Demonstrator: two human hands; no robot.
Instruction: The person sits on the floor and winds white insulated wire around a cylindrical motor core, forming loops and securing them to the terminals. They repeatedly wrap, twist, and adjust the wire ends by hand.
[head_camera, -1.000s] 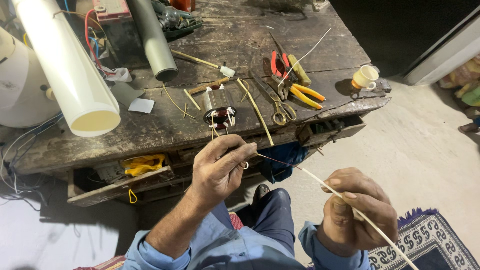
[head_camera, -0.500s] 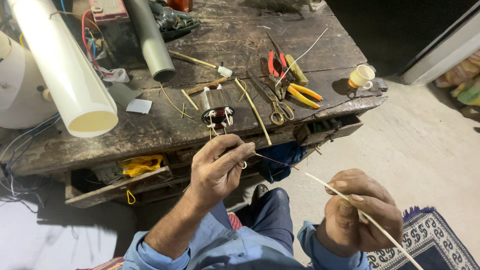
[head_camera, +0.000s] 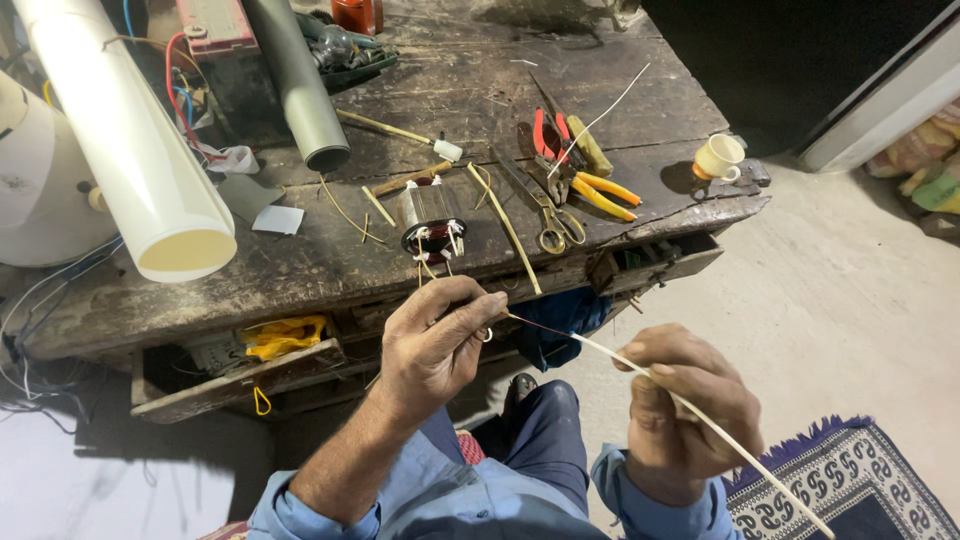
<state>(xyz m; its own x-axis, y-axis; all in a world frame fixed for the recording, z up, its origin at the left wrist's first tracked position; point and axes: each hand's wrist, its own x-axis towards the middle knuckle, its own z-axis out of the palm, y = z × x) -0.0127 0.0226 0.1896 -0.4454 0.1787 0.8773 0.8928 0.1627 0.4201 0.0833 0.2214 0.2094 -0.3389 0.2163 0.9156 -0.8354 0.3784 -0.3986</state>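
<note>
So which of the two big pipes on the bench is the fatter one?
The white pipe on the left is fatter. The grey pipe beside it is clearly thinner and darker.

Your left hand (head_camera: 437, 340) covers the end of the thin wire (head_camera: 540, 326), so there's no telling how your fingertips pinch it. The cream sleeve (head_camera: 700, 420) vanishes inside your right hand (head_camera: 683, 410), and its far end runs off near the bottom edge. The white pipe (head_camera: 130, 140) and grey pipe (head_camera: 295, 85) get chopped by the top edge. The motor stator's (head_camera: 432, 222) windings are too small to make out.
</note>
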